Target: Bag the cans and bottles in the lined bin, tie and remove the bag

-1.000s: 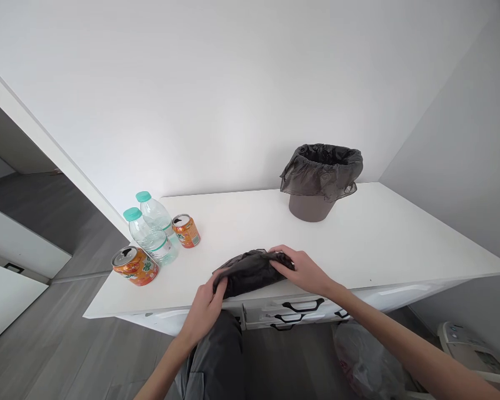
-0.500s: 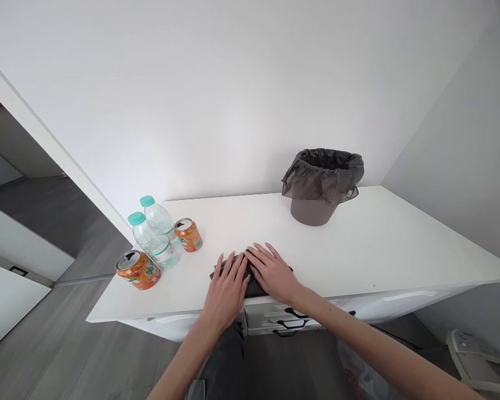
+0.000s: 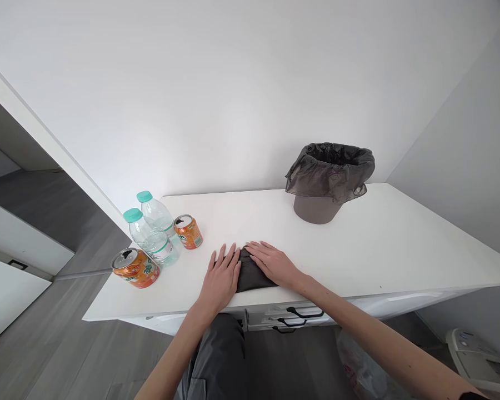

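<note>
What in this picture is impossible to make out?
All in the head view:
Folded black plastic: partly covered by the left hand and right hand.
Inside bottom of the bin: hidden by its dark liner.
Clear bag: partly behind the right forearm.
Pale device: cut off by the right edge.
Front bottle's fine print: too small.

Left of matt plastic bin [image 3: 316,210]: glossy metal cans [image 3: 138,270], smooth transparent plastic bottles [image 3: 155,244], smooth plastic-film bag [image 3: 252,275]
</note>
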Demonstrator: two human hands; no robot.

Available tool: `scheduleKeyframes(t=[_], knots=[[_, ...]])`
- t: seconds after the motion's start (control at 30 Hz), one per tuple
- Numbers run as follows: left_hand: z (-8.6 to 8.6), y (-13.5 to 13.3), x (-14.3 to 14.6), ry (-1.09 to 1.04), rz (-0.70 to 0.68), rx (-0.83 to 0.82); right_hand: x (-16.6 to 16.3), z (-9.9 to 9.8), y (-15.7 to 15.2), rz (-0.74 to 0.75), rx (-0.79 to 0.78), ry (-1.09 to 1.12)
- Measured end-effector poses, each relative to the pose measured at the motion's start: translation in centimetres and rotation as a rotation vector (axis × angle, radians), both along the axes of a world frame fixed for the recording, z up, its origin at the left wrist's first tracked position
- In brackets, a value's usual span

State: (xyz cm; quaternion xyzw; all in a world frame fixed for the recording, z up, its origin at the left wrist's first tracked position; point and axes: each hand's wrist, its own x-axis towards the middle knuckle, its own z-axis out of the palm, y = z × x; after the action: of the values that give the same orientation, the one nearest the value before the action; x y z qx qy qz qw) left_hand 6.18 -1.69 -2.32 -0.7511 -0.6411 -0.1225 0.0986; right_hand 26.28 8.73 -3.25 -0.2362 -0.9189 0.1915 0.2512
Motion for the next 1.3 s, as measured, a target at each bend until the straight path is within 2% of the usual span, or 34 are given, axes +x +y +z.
scheduleKeyframes(t=[0.1,0.2,0.4,0.53,0.67,0.8,0.97,1.3], knots=[[-0.1,0.0,-0.3,-0.005,0.021,0.006,0.1,0.0,0.5,0.008,0.02,-0.036],[0.0,0.0,-0.3,-0.021,0.029,0.014,-0.2,0.5,-0.2,-0.049,0.064,-0.072],[-0.1,-0.4,-0.6,-0.139,0.012,-0.03,-1.8,1.2,-6.2,-0.205,0.197,-0.123],[0.0,-0.5,-1.0,-0.385,0.076,-0.056,-2.7,0.5,-8.7,-0.251,0.196,-0.199],[0.9,-0.7,-0.9,-0.699,0.197,-0.009,-2.6,0.2,-8.2,-0.263,0.157,-0.24],[1.7,-0.9,-0.7,-0.82,0.238,0.02,-1.4,1.0,-6.4,-0.281,0.129,-0.269],[2.0,-1.0,-0.6,-0.811,0.236,0.0,3.3,1.3,-2.9,-0.34,0.064,-0.308],[1.2,-1.0,-1.0,-0.724,0.21,0.028,19.4,-1.1,2.8,-0.447,0.101,-0.361]])
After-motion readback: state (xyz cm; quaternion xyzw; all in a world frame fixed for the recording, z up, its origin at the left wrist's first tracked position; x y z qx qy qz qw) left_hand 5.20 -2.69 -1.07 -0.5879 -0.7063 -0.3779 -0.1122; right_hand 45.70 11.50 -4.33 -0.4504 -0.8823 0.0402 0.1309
